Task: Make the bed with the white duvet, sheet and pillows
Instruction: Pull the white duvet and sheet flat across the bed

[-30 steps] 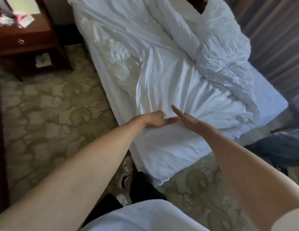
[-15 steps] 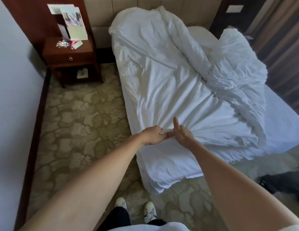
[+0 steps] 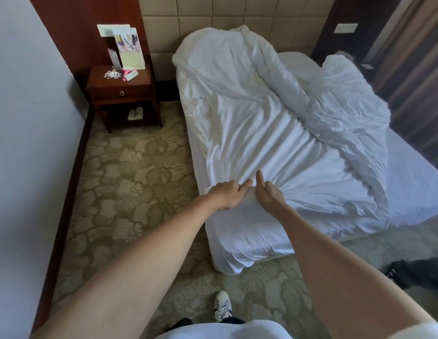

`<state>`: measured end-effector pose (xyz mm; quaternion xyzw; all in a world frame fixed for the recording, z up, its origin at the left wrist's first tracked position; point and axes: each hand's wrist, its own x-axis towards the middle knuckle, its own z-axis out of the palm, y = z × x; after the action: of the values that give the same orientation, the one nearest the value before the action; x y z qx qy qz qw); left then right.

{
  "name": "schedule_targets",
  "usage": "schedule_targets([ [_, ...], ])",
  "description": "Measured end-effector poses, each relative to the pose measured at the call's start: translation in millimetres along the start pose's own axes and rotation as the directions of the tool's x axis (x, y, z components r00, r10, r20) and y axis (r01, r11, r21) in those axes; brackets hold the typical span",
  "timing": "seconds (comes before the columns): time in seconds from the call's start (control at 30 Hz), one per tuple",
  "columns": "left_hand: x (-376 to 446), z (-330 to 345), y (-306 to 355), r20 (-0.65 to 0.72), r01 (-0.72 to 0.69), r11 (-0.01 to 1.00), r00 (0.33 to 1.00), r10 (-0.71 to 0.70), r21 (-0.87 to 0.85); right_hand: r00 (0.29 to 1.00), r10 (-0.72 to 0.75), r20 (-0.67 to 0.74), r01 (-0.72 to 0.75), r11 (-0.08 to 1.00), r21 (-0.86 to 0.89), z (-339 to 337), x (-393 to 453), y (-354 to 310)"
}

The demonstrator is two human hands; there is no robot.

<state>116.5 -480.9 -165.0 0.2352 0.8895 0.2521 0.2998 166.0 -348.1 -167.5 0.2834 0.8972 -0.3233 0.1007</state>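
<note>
I see left hand (image 3: 227, 195) and right hand (image 3: 266, 195) side by side, both clamped on duvet (image 3: 257, 133) foot edge — bulk runs toward 12, bunched at 2.

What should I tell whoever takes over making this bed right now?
Left hand: grips the duvet edge at the foot corner nearest you.
Right hand: pinches the same edge beside it, index finger straight.
Duvet: flat on the left half, bunched in a heap on the right.
Sheet: on the mattress, bare on the right.
Pillows: none plainly visible.
Done: edge gathered.
Left: spread the duvet flat, then place the pillows.
</note>
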Motion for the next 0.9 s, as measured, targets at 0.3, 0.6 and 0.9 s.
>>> schedule_targets([
  [0.3,-42.4,11.8,-60.6,0.012,0.005,0.997,1.000,-0.006,0.079,0.981,0.026,0.192,-0.006,0.995,-0.103,42.8,-38.9,-16.1],
  [0.6,-55.9,23.6,-94.3,0.268,0.092,0.992,0.961,-0.065,-0.089,0.863,0.122,0.490,-0.064,0.989,-0.134,80.3,-55.4,-13.8],
  [0.9,-58.8,4.9,-109.4,0.101,0.086,0.984,0.992,-0.071,-0.154,0.887,0.054,0.458,-0.016,0.996,-0.086,84.6,-53.5,-37.8],
])
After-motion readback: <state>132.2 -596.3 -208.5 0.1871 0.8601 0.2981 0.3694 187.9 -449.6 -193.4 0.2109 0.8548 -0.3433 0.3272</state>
